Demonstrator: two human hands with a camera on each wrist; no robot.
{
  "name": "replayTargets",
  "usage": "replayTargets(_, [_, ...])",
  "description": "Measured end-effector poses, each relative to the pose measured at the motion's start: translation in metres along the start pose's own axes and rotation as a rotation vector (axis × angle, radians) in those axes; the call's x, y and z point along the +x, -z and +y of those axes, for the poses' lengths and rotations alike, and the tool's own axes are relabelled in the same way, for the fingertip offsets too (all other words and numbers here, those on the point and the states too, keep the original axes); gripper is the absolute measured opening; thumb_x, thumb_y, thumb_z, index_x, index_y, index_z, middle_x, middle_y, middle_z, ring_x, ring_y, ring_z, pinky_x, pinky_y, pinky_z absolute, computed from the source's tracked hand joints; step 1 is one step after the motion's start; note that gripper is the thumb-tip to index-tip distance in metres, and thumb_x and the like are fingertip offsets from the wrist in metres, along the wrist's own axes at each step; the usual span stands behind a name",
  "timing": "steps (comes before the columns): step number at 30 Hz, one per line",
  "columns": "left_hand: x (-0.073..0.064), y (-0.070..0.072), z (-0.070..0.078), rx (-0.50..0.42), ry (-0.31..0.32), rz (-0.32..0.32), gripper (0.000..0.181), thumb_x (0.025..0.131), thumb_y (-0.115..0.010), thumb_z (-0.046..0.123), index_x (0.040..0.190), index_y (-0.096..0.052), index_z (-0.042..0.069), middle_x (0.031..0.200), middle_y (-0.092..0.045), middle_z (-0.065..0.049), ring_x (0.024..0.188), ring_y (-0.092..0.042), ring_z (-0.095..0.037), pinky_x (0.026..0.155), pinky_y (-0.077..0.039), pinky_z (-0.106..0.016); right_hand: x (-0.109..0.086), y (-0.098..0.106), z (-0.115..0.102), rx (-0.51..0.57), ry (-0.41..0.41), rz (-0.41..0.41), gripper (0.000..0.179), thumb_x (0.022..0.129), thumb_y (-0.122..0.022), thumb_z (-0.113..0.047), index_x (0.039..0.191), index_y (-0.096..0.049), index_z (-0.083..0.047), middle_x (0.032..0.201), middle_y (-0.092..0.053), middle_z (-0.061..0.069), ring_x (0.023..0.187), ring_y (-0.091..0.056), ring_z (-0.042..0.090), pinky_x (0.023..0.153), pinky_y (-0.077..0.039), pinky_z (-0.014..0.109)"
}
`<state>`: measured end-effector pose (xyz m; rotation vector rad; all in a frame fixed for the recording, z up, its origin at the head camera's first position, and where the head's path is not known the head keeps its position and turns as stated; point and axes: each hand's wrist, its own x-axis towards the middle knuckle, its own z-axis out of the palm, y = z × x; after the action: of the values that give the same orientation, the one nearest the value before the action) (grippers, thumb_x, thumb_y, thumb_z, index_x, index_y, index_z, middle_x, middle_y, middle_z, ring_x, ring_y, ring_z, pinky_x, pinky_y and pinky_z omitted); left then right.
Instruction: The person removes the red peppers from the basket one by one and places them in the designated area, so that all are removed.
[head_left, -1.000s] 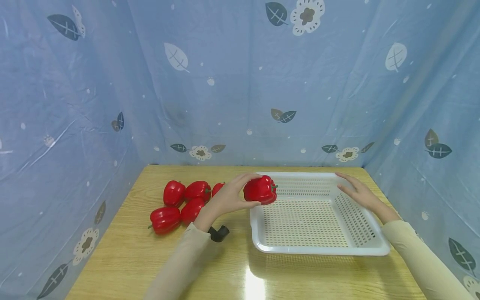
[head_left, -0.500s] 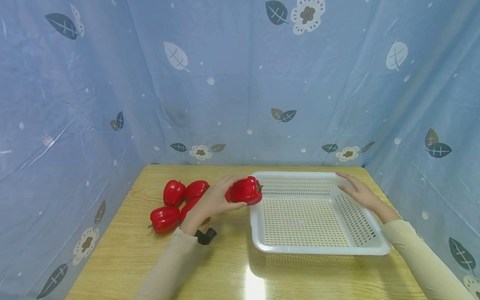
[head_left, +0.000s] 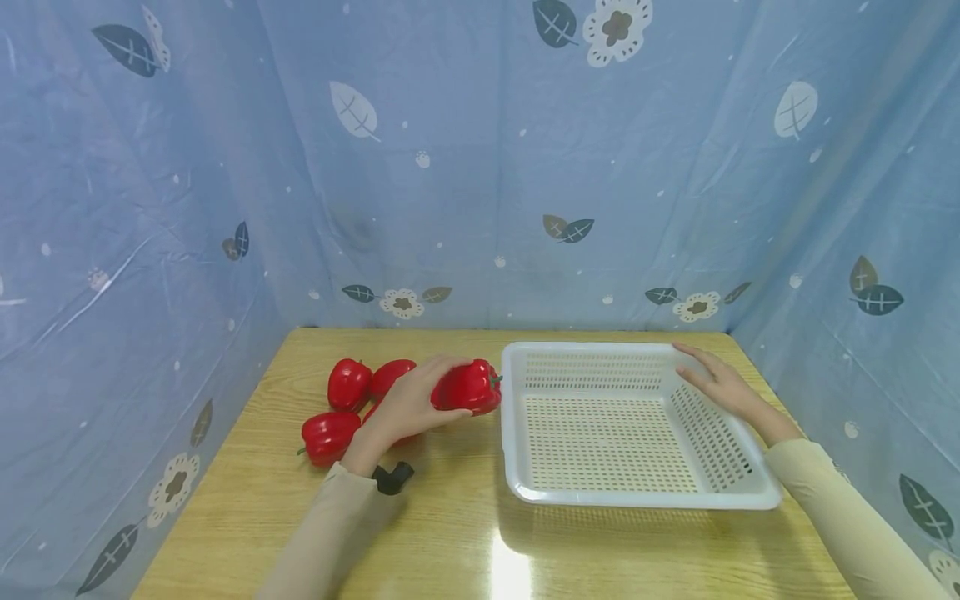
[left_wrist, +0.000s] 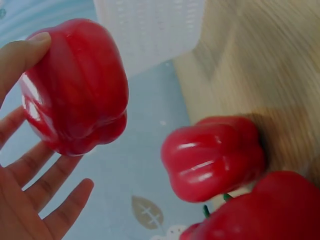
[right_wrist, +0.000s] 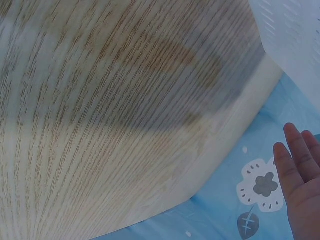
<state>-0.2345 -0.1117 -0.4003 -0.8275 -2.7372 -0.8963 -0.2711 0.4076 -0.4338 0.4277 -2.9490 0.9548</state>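
My left hand [head_left: 408, 402] grips a red bell pepper [head_left: 477, 387], its green stem pointing right toward the white plastic basket [head_left: 607, 499]. The pepper is just left of the basket's left rim. In the left wrist view, the thumb and fingers hold the glossy bell pepper [left_wrist: 82, 85] above the table. My right hand [head_left: 723, 389] lies along the basket's far right rim with its fingers extended. Its straight fingers also show in the right wrist view, where the hand [right_wrist: 302, 185] is cut off by the frame edge.
Several more red bell peppers lie at the left of the wooden table [head_left: 247, 508], among them one bell pepper [head_left: 349, 383] at the back and another bell pepper [head_left: 330, 437] in front. My left forearm partly covers the group. A blue patterned curtain [head_left: 465, 167] surrounds the table.
My left hand has moved left with the bell pepper, from over the basket's left rim to beside it, and sits slightly lower. The right hand and basket stay in place.
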Motion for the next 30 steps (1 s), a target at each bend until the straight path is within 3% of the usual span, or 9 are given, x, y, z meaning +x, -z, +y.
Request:
replayTargets(7, [-0.008, -0.002, -0.008, 0.059, 0.026, -0.036, 0.078, 0.065, -0.077, 0.053, 0.133, -0.042, 0.038, 0.128, -0.05, 0.014, 0.116, -0.047, -0.009, 0.086, -0.051, -0.039, -0.001, 0.001, 0.0, 0.004, -0.009, -0.011, 0.058, 0.098, -0.043, -0.037, 0.148, -0.023, -0.016, 0.146, -0.025, 0.027, 0.129, -0.023, 0.052, 0.095, -0.02, 0.07])
replayTargets(20, [-0.018, -0.012, -0.023, 0.175, 0.004, -0.145, 0.077, 0.067, -0.077, 0.052, 0.134, -0.043, 0.034, 0.129, -0.053, 0.006, 0.117, -0.05, -0.015, 0.09, -0.048, -0.044, 0.0, 0.0, 0.0, 0.006, -0.002, -0.007, 0.057, 0.097, -0.044, -0.036, 0.147, -0.024, -0.017, 0.146, -0.026, 0.025, 0.13, -0.023, 0.052, 0.094, -0.021, 0.07])
replayTargets(30, [-0.023, -0.017, -0.028, 0.238, -0.012, -0.188, 0.073, 0.067, -0.076, 0.052, 0.131, -0.045, 0.035, 0.124, -0.056, 0.007, 0.115, -0.051, -0.015, 0.102, -0.034, -0.049, 0.0, 0.001, -0.001, 0.01, 0.006, -0.013, 0.057, 0.098, -0.044, -0.035, 0.147, -0.023, -0.016, 0.147, -0.026, 0.025, 0.13, -0.023, 0.051, 0.096, -0.021, 0.07])
